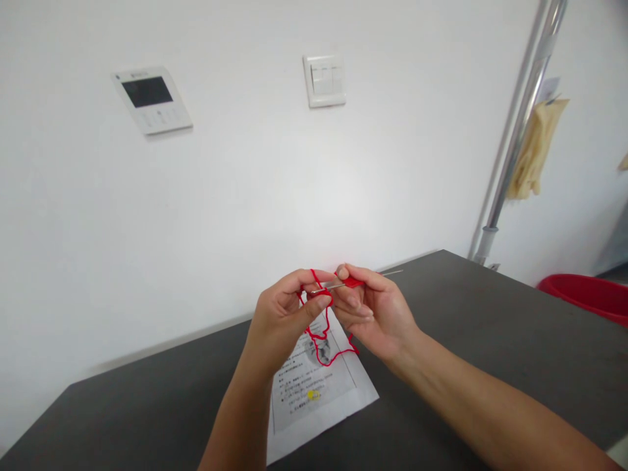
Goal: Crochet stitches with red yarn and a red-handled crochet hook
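My left hand (287, 307) is closed, thumb and index finger pinching red yarn (327, 359) near a small red worked bit. One strand crosses over the index finger, and loose loops hang below the hands. In my right hand (375, 307) a crochet hook (333, 285) with a red grip is held between thumb and fingers. Its metal tip points left and meets the yarn at my left fingertips. A thin metal rod (392, 272) shows behind my right hand; whether it belongs to the hook I cannot tell.
A printed sheet (338, 409) with a yellow mark lies under my hands on the dark table (161, 405). Behind stands a white wall with a panel (154, 101) and a switch (325, 80). A metal pole (520, 131) and a red basin (589, 294) are at right.
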`<state>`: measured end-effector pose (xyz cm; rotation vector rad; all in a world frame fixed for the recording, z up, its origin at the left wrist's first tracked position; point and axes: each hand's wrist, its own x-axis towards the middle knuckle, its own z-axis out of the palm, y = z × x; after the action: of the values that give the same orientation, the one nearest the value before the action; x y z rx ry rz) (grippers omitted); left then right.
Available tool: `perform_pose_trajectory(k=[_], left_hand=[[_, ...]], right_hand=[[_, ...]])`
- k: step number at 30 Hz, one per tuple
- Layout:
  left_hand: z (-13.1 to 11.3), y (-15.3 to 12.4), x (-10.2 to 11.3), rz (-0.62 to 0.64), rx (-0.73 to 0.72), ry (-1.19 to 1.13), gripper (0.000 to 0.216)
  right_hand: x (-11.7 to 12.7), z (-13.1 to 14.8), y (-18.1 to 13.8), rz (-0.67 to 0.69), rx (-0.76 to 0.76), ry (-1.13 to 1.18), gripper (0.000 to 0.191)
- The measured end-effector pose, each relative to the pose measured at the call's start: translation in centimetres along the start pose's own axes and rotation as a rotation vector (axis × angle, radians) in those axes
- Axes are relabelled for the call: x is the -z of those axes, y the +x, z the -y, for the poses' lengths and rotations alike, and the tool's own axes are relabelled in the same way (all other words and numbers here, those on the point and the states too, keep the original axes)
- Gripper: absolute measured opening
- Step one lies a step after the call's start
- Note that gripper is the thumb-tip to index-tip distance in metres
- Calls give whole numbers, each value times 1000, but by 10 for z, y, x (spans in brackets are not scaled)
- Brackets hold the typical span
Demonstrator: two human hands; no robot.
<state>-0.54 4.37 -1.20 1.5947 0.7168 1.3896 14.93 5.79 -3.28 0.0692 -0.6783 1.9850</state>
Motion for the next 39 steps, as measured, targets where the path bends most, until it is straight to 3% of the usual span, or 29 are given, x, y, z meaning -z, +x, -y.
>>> perform_pose_trajectory(k=[4,9,14,18,24,28,33,39], left_hand=[[1,0,-2,-9,-15,73,18],[8,1,-3,-6,37,-57,16],[9,0,-2,-99,51,-101,36],[4,-3,3,-82,73,-37,49],[-7,-7,13,-26,77,93,42],[-10,-6,14,-10,97,113,42],[-11,-4,12,-50,77,191,39],[-15,-5,3,-220,-41,451,34]], right_hand=[[0,4,-1,-64,-6,22,15],[-2,4,0,-45,35,-18,11],[-6,-1,1,7,183,-282,18],[2,-4,1,93,274,-510,22],[13,2,2,90,482,-935,12],[11,9,2,192,683,-1120,1],[12,10,1,207,691,-1248,6],[14,6,-2,171,713,-1385,14]])
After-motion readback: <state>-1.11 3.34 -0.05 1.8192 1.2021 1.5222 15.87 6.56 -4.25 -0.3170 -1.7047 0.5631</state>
